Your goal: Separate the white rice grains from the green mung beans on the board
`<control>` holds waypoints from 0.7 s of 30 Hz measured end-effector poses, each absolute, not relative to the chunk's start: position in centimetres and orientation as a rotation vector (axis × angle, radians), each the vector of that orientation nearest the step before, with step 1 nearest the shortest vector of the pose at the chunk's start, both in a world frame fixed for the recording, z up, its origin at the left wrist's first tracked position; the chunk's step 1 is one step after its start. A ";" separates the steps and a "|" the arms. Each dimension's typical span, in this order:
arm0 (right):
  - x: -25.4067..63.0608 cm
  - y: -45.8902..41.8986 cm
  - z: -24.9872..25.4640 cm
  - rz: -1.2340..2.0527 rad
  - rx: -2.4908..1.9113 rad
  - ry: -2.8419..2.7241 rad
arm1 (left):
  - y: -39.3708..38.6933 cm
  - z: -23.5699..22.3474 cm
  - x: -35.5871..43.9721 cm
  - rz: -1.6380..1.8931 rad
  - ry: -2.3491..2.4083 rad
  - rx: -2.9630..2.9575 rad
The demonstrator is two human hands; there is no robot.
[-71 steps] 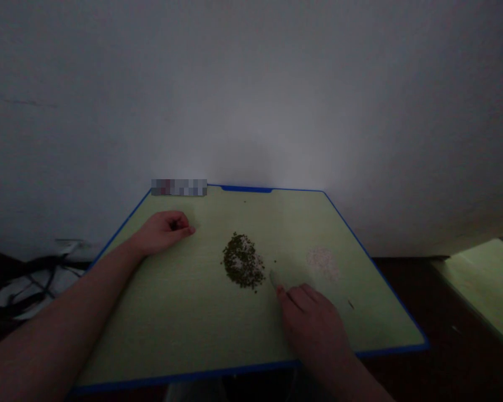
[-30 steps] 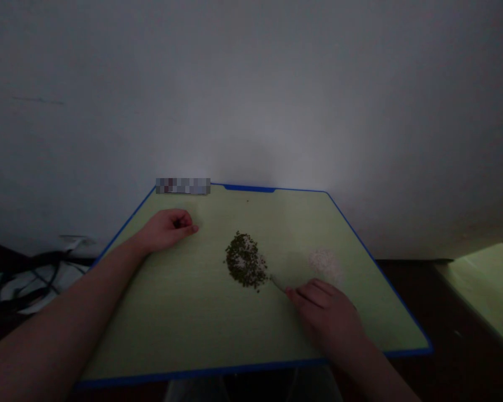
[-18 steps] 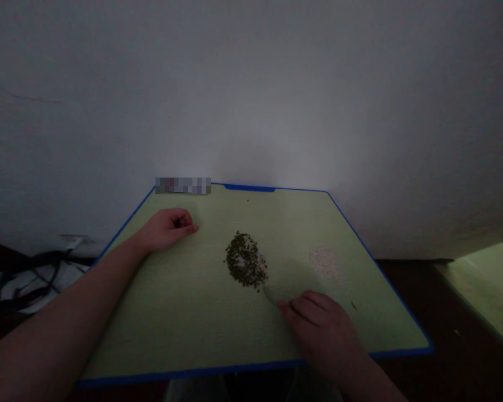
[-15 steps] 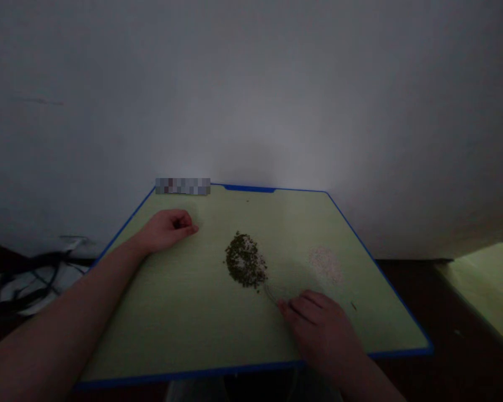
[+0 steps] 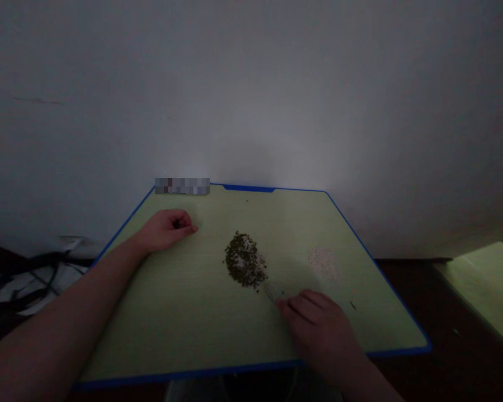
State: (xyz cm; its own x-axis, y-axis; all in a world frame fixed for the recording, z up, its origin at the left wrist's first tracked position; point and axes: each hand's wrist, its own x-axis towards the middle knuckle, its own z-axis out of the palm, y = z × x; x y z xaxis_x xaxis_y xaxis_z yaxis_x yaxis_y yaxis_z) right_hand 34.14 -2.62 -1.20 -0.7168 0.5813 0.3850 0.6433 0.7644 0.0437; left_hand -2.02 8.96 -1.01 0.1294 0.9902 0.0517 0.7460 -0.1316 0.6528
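A pile of small dark green beans mixed with pale grains [image 5: 244,261] lies in the middle of a light green table [image 5: 184,312] with a blue edge. A smaller heap of white grains [image 5: 323,261] lies to its right. My right hand [image 5: 316,325] is closed on a small spoon [image 5: 271,291] whose tip rests just below the green pile. My left hand [image 5: 166,228] lies on the table at the left, its fingers curled loosely, with nothing visible in them.
A white wall rises right behind the table. Dark cables [image 5: 20,279] lie on the floor at the left. Another light green table [image 5: 486,285] shows at the right edge. A single stray bean [image 5: 352,305] lies near my right hand.
My right hand went right toward the white heap with the spoon, then came back to the lower edge of the green pile. My left hand stayed still.
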 end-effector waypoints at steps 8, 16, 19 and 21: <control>35.5 -2.1 -0.6 -0.243 -1.040 -2.526 | 8.9 -0.9 -1.9 0.675 1.674 1.938; 34.6 -2.4 -0.3 -0.136 -0.955 -2.503 | 9.0 -1.0 -2.1 0.669 1.684 1.948; 34.5 -1.7 -0.5 -0.193 -0.992 -2.549 | 8.9 -1.0 -2.0 0.674 1.675 1.941; 34.5 -1.4 -0.7 -0.234 -1.017 -2.584 | 8.9 -1.0 -2.0 0.677 1.660 1.939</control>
